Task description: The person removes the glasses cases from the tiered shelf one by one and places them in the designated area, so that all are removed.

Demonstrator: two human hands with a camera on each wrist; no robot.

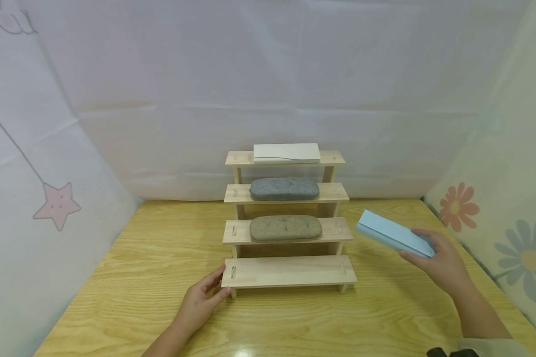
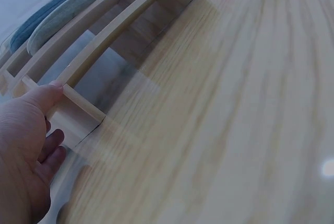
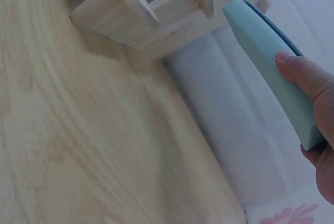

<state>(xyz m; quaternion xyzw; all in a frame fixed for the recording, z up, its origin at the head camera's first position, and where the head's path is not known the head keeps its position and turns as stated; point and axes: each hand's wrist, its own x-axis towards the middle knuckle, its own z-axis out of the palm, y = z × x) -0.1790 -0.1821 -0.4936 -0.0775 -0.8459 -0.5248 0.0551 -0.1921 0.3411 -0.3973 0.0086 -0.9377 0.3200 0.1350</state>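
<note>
A stepped wooden rack (image 1: pixel 290 271) with several shelves stands on the table. My left hand (image 1: pixel 199 301) grips the left end of its lowest shelf, the thumb at the front corner in the left wrist view. My right hand (image 1: pixel 442 258) holds a light blue glasses case (image 1: pixel 394 232) by one end, in the air to the right of the rack. In the right wrist view the thumb lies along the case (image 3: pixel 266 59). A white glasses case (image 1: pixel 287 152) lies on the top shelf, a grey one (image 1: pixel 284 189) below it, and a tan one (image 1: pixel 286 228) lower still. The lowest shelf is bare.
The wood-grain table (image 1: pixel 295 327) extends around the rack. White cloth (image 1: pixel 272 99) hangs behind it, and printed cloth walls stand left and right. A dark object (image 1: pixel 453 352) pokes in at the bottom right edge of the head view.
</note>
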